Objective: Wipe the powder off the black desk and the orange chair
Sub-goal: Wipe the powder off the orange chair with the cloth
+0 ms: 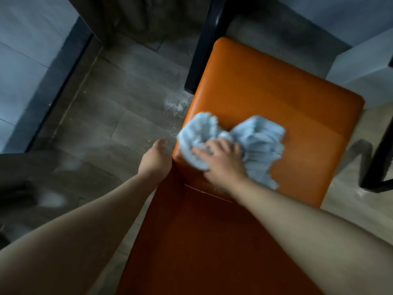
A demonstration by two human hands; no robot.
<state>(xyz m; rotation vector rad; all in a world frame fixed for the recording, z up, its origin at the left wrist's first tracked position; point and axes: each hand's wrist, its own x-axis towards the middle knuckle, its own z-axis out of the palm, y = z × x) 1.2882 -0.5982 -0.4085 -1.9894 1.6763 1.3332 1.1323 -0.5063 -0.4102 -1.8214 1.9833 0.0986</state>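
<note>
The orange chair (274, 90) fills the middle of the head view, its seat stretching away and its backrest dark and close below me. A crumpled light blue cloth (259, 137) lies on the near left part of the seat. My right hand (221, 160) grips the bunched middle of the cloth and presses it onto the seat. My left hand (156, 158) hangs just off the seat's near left corner, fingers curled loosely, holding nothing. White powder (176, 104) is scattered on the floor beside the chair's left edge.
A black leg of the desk (202, 50) stands at the chair's far left corner. Another black frame (380, 165) stands at the right. A white block (365, 69) sits at the upper right. Grey wood-look floor (119, 107) lies to the left, with a pale wall (25, 56) beyond.
</note>
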